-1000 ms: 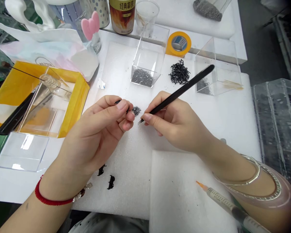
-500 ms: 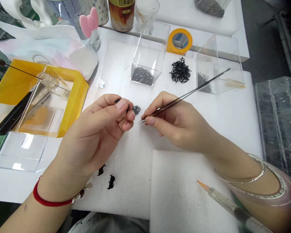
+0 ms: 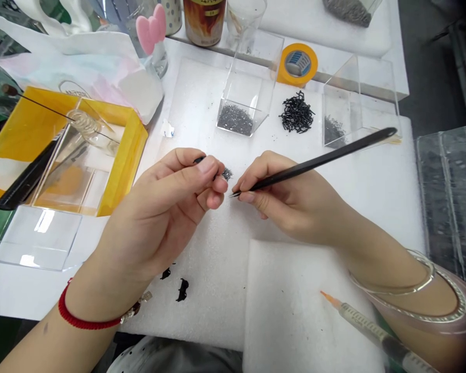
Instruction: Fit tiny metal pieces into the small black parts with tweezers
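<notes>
My left hand (image 3: 171, 207) pinches a small black piece (image 3: 199, 160) between thumb and fingers; most of it is hidden. Black tweezers (image 3: 322, 159) are held in my right hand (image 3: 291, 199), their tips pointing left, just short of my left fingertips. Whether the tips hold anything is too small to tell. Behind my left fingertips lies a small heap of tiny dark metallic parts (image 3: 227, 174). Two black pieces lie on the white foam below my left hand, one of them a curved piece (image 3: 182, 290).
Clear boxes with small dark parts (image 3: 236, 119) (image 3: 334, 131) flank a black pile (image 3: 297, 112) at the back. Yellow tape (image 3: 298, 64) is behind. At left sits a yellow box (image 3: 137, 150); at lower right, an orange-tipped syringe (image 3: 359, 318).
The tweezers have turned in my right hand and now show their broad side. The whole view has shifted, with most things a little farther right. My left hand keeps its pinch.
</notes>
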Available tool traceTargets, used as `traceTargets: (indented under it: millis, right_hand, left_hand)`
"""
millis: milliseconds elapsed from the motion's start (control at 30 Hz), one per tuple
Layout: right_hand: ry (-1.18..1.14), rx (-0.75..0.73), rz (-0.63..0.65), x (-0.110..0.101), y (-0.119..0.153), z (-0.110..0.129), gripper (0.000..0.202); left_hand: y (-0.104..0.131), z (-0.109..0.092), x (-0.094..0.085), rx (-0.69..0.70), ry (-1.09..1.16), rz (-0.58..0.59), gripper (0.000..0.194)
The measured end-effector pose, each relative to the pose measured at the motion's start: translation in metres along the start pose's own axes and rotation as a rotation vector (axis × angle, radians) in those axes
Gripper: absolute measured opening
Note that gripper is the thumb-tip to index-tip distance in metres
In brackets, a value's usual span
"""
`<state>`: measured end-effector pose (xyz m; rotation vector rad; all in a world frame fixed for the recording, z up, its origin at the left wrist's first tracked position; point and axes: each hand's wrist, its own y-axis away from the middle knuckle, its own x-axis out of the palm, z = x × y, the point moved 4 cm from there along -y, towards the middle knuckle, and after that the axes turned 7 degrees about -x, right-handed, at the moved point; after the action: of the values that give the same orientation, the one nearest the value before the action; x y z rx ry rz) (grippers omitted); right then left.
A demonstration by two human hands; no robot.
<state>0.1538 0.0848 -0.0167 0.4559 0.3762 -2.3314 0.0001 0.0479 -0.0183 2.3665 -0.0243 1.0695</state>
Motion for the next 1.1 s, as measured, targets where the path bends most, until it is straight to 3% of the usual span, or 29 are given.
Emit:
traceTargets:
  millis: [267, 600, 900, 1100]
  right_hand:
    - [-0.076, 0.054, -0.103, -0.005, 0.001, 0.001, 0.010]
    - [-0.059, 0.261, -0.212, -0.010, 0.001, -0.004, 0.013]
    - [-0.054, 0.290, -0.206, -0.008, 0.000, -0.002, 0.015]
    - [-0.072, 0.267, -0.197, -0.008, 0.000, -0.004, 0.014]
  left_hand:
    - [0.000, -0.001, 0.000, 0.008, -0.020, -0.014, 0.022]
    - [0.000, 0.000, 0.001, 0.003, -0.033, -0.027, 0.019]
    - [-0.001, 0.000, 0.000, 0.014, -0.050, 0.004, 0.024]
    - [0.000, -0.001, 0.000, 0.011, -0.055, -0.049, 0.023]
